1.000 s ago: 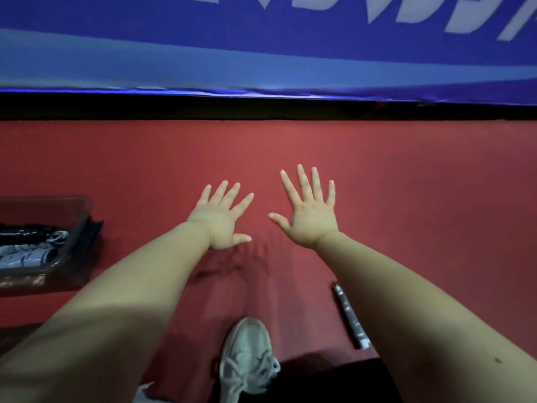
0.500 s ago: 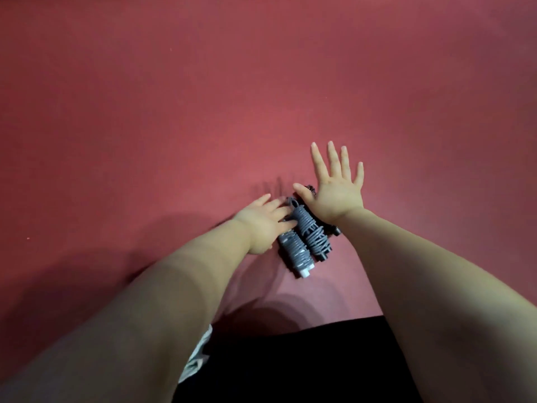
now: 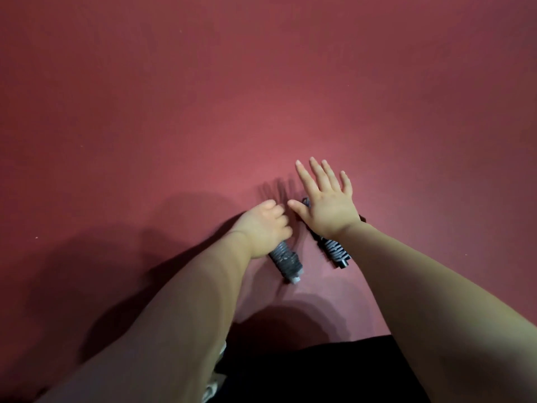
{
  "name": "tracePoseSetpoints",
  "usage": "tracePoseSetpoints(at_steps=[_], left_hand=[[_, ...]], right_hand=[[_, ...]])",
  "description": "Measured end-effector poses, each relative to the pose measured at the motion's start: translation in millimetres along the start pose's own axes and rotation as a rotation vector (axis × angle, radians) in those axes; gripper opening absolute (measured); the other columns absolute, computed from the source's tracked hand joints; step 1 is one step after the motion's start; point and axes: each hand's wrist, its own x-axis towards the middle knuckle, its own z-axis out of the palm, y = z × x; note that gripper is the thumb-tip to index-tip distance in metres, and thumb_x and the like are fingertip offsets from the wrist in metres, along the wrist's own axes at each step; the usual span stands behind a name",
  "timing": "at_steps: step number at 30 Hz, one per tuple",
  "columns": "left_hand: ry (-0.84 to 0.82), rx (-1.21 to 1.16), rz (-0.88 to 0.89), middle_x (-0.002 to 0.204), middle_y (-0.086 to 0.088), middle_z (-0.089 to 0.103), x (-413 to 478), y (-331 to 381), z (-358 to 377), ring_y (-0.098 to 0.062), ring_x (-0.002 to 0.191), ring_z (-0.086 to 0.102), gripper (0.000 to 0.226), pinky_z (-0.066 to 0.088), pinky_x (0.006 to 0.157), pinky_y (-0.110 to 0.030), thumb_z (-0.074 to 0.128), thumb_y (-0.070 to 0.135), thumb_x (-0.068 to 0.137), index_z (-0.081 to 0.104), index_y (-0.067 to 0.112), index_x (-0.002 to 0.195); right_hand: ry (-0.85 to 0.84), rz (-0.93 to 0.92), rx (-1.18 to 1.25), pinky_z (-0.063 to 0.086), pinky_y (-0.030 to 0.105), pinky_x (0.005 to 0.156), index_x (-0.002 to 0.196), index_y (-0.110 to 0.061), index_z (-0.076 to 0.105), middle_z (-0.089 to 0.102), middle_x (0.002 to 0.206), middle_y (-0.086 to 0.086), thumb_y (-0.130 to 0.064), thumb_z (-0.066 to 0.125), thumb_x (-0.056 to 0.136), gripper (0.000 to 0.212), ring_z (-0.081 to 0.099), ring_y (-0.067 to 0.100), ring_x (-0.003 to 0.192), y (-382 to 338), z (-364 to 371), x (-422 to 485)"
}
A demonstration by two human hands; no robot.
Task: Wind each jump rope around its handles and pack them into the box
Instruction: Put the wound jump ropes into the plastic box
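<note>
The left hand point(image 3: 266, 225) curls round the upper end of a wound grey jump rope point(image 3: 286, 261). Just right of that rope the right hand point(image 3: 328, 205) lies spread, fingers straight, over a second wound rope point(image 3: 334, 250). Grip each bundle across its coils so nothing unwinds. A red floor point(image 3: 174, 112) surrounds the grey rope; no box shows

Left hand point(image 3: 266, 225) curled in grip, right hand point(image 3: 328, 205) splayed flat

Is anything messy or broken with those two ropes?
Nothing looks broken or messy. The grey jump rope and the black jump rope lie apart on the red floor, each wound up. The left hand grips the grey one; the right hand is spread over the black one.
</note>
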Motion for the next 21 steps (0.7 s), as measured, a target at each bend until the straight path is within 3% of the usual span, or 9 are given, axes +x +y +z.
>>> tracePoseSetpoints(at_steps=[2,5,7,10,12,13,15,17,21], left_hand=[[-0.118,-0.081,-0.071,0.098,-0.002,0.065,-10.6,-14.1,2.8,-0.025,0.094,0.062,0.02,0.039,0.082,-0.032,0.048,0.022,0.086,0.062,0.019,0.101],[-0.226,-0.308,-0.331,0.12,-0.005,0.057,-27.1,-29.4,8.2,-0.027,0.112,0.054,0.039,0.038,0.081,-0.033,0.063,0.034,0.086,0.048,0.017,0.118],[-0.193,-0.487,-0.457,0.12,-0.004,0.056,-42.5,-37.4,8.6,-0.027,0.11,0.055,0.039,0.036,0.075,-0.031,0.064,0.036,0.087,0.049,0.018,0.118],[-0.154,-0.701,-0.594,0.108,-0.002,0.059,-71.1,-51.8,-0.2,-0.023,0.094,0.054,0.035,0.037,0.074,-0.029,0.067,0.037,0.084,0.052,0.021,0.111],[-0.108,-0.823,-0.659,0.096,0.0,0.056,-91.1,-61.4,-11.7,-0.019,0.084,0.05,0.035,0.038,0.074,-0.028,0.07,0.036,0.082,0.054,0.02,0.108],[-0.075,-0.886,-0.683,0.092,0.002,0.054,-101.7,-66.1,-18.4,-0.017,0.082,0.048,0.034,0.037,0.073,-0.026,0.072,0.035,0.081,0.054,0.019,0.107],[-0.017,-0.977,-0.715,0.092,0.002,0.054,-125.2,-74.2,-34.5,-0.014,0.083,0.049,0.031,0.036,0.071,-0.021,0.072,0.032,0.082,0.054,0.02,0.104],[0.027,-1.008,-0.736,0.097,0.0,0.058,-153.4,-81.7,-53.1,-0.014,0.085,0.052,0.028,0.04,0.075,-0.021,0.072,0.032,0.082,0.054,0.023,0.102],[0.083,-0.912,-0.792,0.097,0.0,0.061,-225.3,-94.7,-90.1,-0.013,0.079,0.056,0.031,0.044,0.079,-0.023,0.07,0.033,0.083,0.057,0.021,0.108]], right_hand=[[0.014,-0.019,0.014,-0.008,0.047,0.115,0.148,-0.034,-0.01,-0.007,0.159,-0.002,-0.068,0.008,0.083,0.076,-0.01,0.019,0.146,-3.8,-1.5,0.0],[-0.002,-0.02,0.027,-0.008,0.046,0.116,0.148,-0.033,-0.011,-0.009,0.159,-0.003,-0.059,0.022,0.095,0.068,-0.012,0.018,0.146,-5.7,-3.1,-2.5],[-0.016,-0.036,0.055,-0.007,0.045,0.116,0.148,-0.033,-0.011,-0.01,0.159,-0.002,-0.063,0.021,0.092,0.071,-0.012,0.018,0.146,-8.1,-5.3,-5.2],[-0.057,-0.187,0.1,-0.002,0.042,0.116,0.148,-0.031,-0.011,-0.008,0.159,0.001,-0.082,0.003,0.067,0.097,-0.007,0.019,0.146,-22.2,-14.4,-11.0],[-0.115,-0.345,0.116,0.006,0.04,0.115,0.149,-0.029,-0.008,-0.004,0.159,0.003,-0.085,0.014,0.065,0.103,0.003,0.022,0.146,-39.4,-25.3,-17.1],[-0.129,-0.415,0.13,0.011,0.039,0.114,0.15,-0.028,-0.004,0.0,0.159,0.005,-0.08,0.03,0.071,0.1,0.009,0.023,0.145,-48.8,-30.8,-19.4],[-0.108,-0.489,0.208,0.022,0.036,0.111,0.151,-0.023,0.009,0.014,0.156,0.01,-0.053,0.057,0.085,0.087,0.025,0.029,0.14,-69.0,-40.6,-22.0],[-0.028,-0.473,0.317,0.031,0.034,0.105,0.149,-0.014,0.021,0.031,0.148,0.013,-0.035,0.059,0.09,0.072,0.04,0.032,0.13,-90.7,-53.9,-22.7],[0.108,-0.544,0.33,0.038,0.035,0.099,0.141,-0.008,0.038,0.049,0.134,0.01,-0.036,0.059,0.09,0.063,0.05,0.029,0.119,-145.2,-86.6,-26.0]])
